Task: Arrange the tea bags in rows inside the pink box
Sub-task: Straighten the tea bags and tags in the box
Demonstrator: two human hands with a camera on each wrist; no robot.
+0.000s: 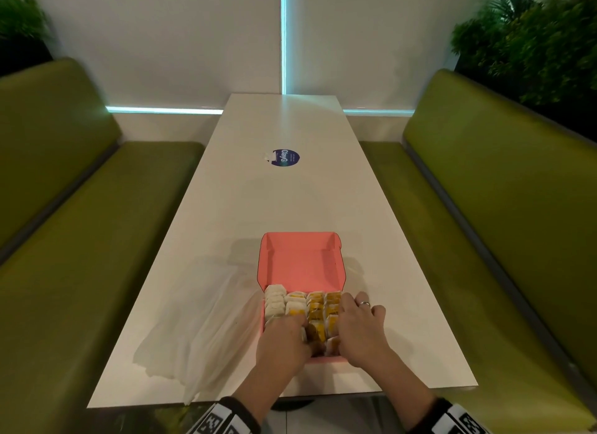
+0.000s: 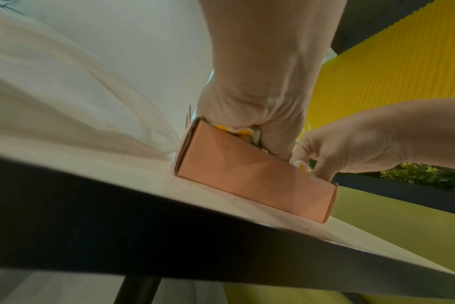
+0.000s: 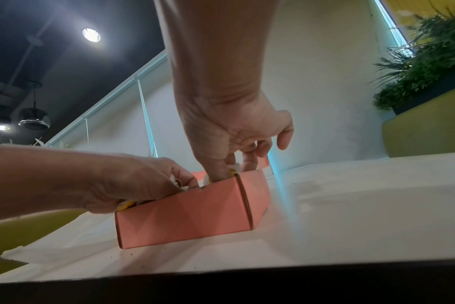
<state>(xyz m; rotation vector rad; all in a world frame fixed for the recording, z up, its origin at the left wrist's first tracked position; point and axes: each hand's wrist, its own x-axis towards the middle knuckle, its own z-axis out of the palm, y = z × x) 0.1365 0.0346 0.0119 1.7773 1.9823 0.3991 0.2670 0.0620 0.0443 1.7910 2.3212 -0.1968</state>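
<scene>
Filling out the lower middle of the head view, the pink box (image 1: 302,265) already holds four near-complete rows of tea bags (image 1: 315,307); only tidying seems left. Left hand (image 1: 284,340) and right hand (image 1: 360,323) each keep a grip curled among the papery, yellow-tagged sachets. Matte cardboard sits on the smooth white desk (image 1: 281,201).

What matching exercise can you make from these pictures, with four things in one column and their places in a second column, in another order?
Things:
1. pink cardboard box
2. crumpled clear plastic bag
3. round dark blue sticker
4. silver finger ring

Places:
A. on the right hand
B. on the white table, left of the box
C. far along the table, beyond the box
D. near the table's front edge, under both hands

Pairs: 1-D, 2-B, 3-C, 4-A
</scene>
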